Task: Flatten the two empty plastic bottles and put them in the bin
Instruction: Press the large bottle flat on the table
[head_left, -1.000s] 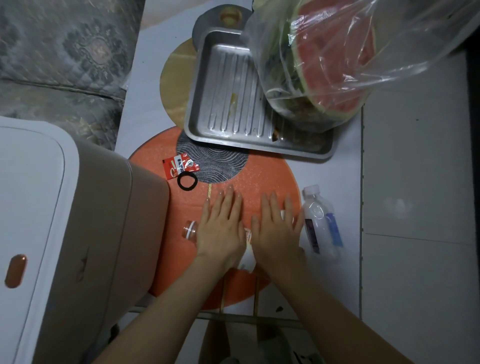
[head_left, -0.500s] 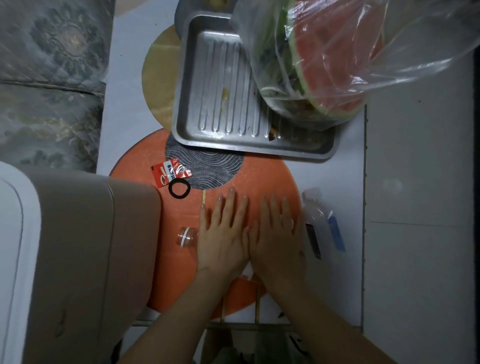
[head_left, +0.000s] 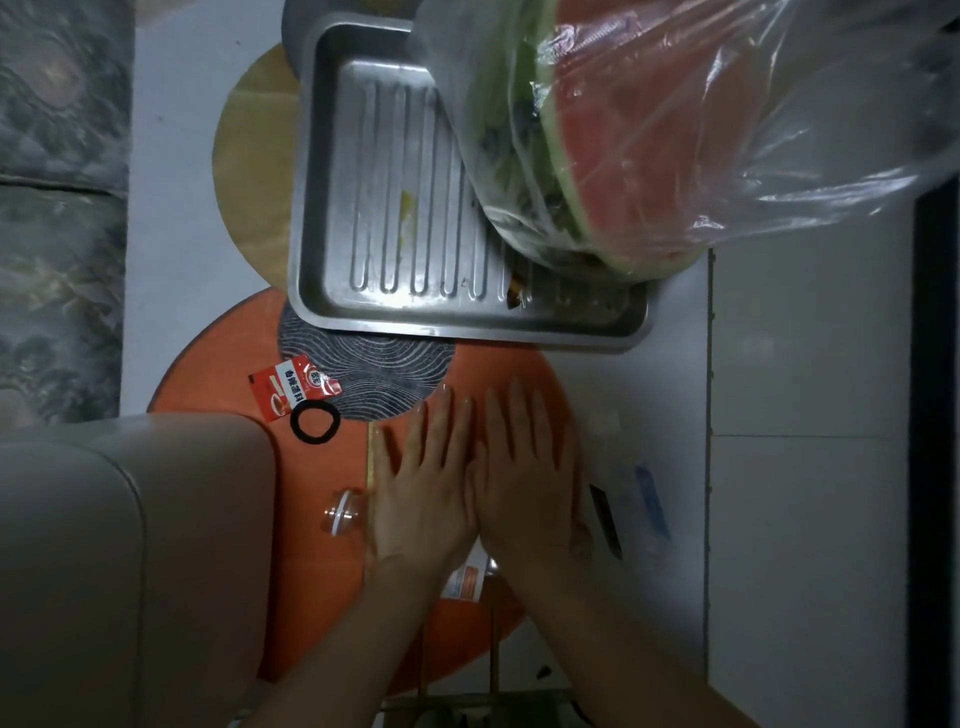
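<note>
My left hand (head_left: 423, 493) and my right hand (head_left: 524, 483) lie flat, side by side, fingers spread, pressing down on a clear plastic bottle. Its open neck (head_left: 343, 514) sticks out to the left of my left hand, and a bit of its white and orange label (head_left: 462, 579) shows below my palms. The rest of that bottle is hidden under my hands. A second clear bottle (head_left: 631, 493) with a blue and black label lies blurred on the white table just right of my right hand. The beige bin (head_left: 130, 561) stands at the lower left.
An orange round mat (head_left: 311, 571) lies under my hands. On it are a red sachet (head_left: 288, 389) and a black hair tie (head_left: 314, 423). A steel tray (head_left: 395, 218) sits beyond, with a bagged watermelon (head_left: 639, 130) in its right part. A patterned sofa (head_left: 57, 208) is at the left.
My two hands have drawn close together over the bottle and now touch side by side. The view has shifted, so the bin fills less of the left side.
</note>
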